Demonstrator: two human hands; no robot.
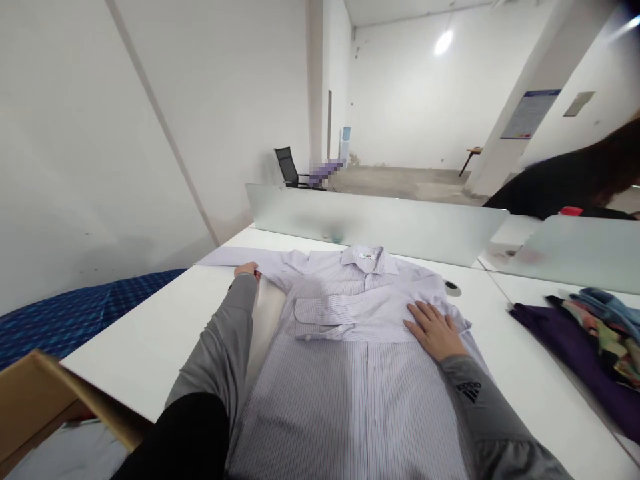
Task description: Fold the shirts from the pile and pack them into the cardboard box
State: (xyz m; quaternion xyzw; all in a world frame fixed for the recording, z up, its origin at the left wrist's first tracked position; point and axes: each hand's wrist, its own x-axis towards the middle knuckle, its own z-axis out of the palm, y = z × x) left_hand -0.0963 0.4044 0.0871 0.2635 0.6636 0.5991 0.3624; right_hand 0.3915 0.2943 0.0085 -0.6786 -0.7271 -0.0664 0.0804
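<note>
Clock read from the middle of the shirt, 12 being away from the wearer. Striped pale lilac shirt (pixel 325 400) lay front up on a white table (pixel 145 350), body spread, collar (pixel 389 265) at 12, a small label (pixel 369 256) showing inside it. Button line ran down toward 6. One sleeve (pixel 373 305) was folded across the chest from 2, its cuff (pixel 309 312) lying toward 10. The other sleeve (pixel 225 257) stretched out toward 10, as far as the table's edge.

Left hand (pixel 247 269), at 10, gripped the outstretched sleeve between thumb and fingers. Right hand (pixel 436 331), just short of 3, was open, fingers spread and palm down on the folded sleeve; it gripped nothing. Both forearms wore grey sleeves.

A dark round fitting (pixel 453 288) sat in the tabletop at 2, just beside the shirt. At 3, well apart from it, a heap of clothes (pixel 555 353): purple, patterned and denim-blue pieces. A frosted partition (pixel 400 223) stood along the far edge, 11 to 1. Between 8 and 9, a cardboard box (pixel 30 393) with pale contents; just past 9, blue patterned cloth (pixel 125 300).

Beyond the partition: a black chair (pixel 289 167) at 11, a water dispenser (pixel 345 147) near 12, a poster (pixel 530 113) on a pillar between 1 and 2. Another person (pixel 545 180) in dark clothing leaned in at 2, hands not clearly seen.
</note>
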